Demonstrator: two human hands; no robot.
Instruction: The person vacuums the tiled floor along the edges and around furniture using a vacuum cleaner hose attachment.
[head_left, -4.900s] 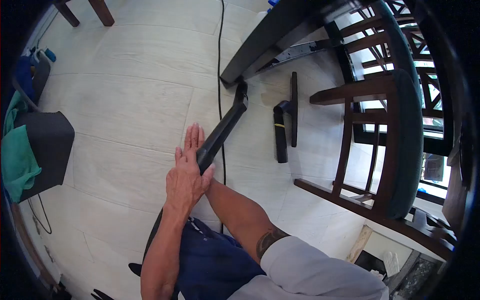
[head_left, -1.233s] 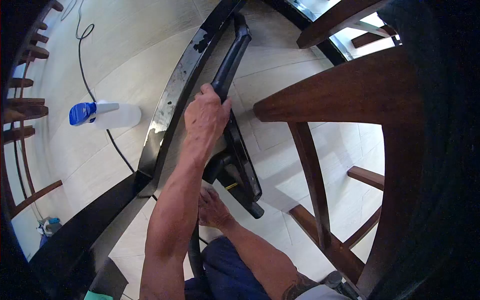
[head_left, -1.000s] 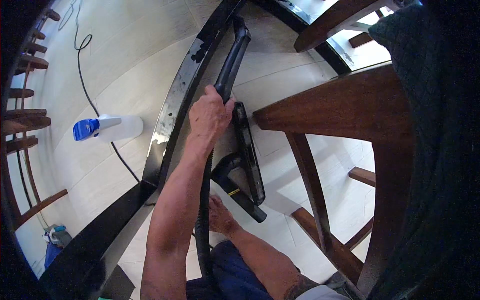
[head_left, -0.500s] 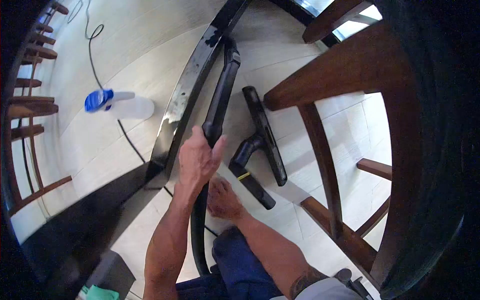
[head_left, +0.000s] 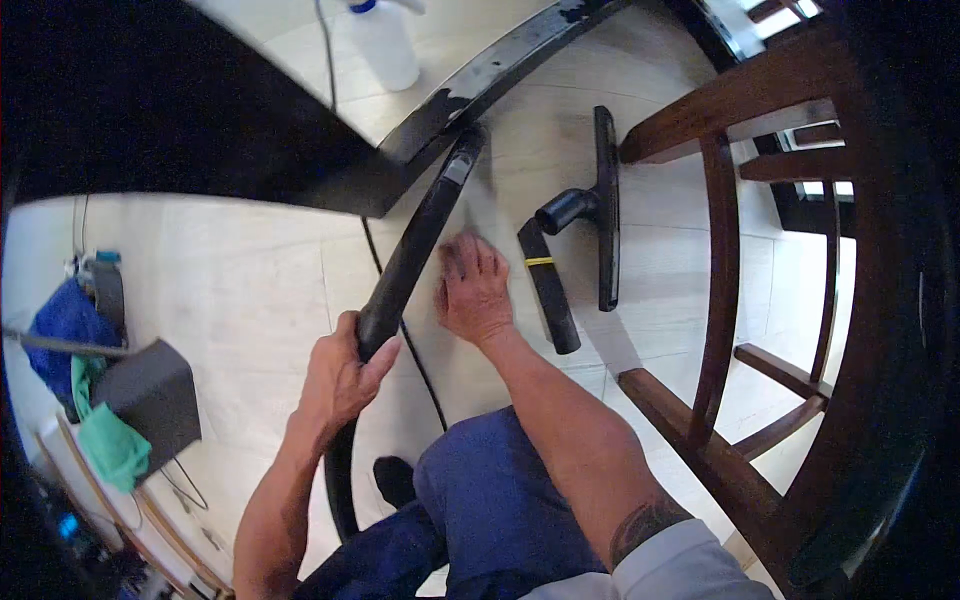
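Note:
My left hand point(head_left: 338, 375) is wrapped round the lower end of a black vacuum cleaner wand point(head_left: 412, 245). The wand slants up and right, its far end against the scuffed black metal bar point(head_left: 510, 62) near the floor. From its lower end a black hose point(head_left: 340, 480) runs down past my leg. My right hand point(head_left: 475, 290) is on or just above the floor right of the wand, fingers spread and slightly blurred, holding nothing visible. Beside it lie a black floor nozzle point(head_left: 607, 210) and its short tube with a yellow band point(head_left: 552, 300).
Dark wooden chair legs point(head_left: 718, 290) stand on the right. A large black panel point(head_left: 190, 110) fills the upper left. Beyond the bar stands a white spray bottle point(head_left: 385, 50). A black cord point(head_left: 425, 375) crosses the floor. A green cloth point(head_left: 112, 445) hangs over a grey box point(head_left: 165, 400).
The view has shifted, lowering the bottle out to the top. My left hand and the wand are further left in view; my right hand has reached forward, away from the wand.

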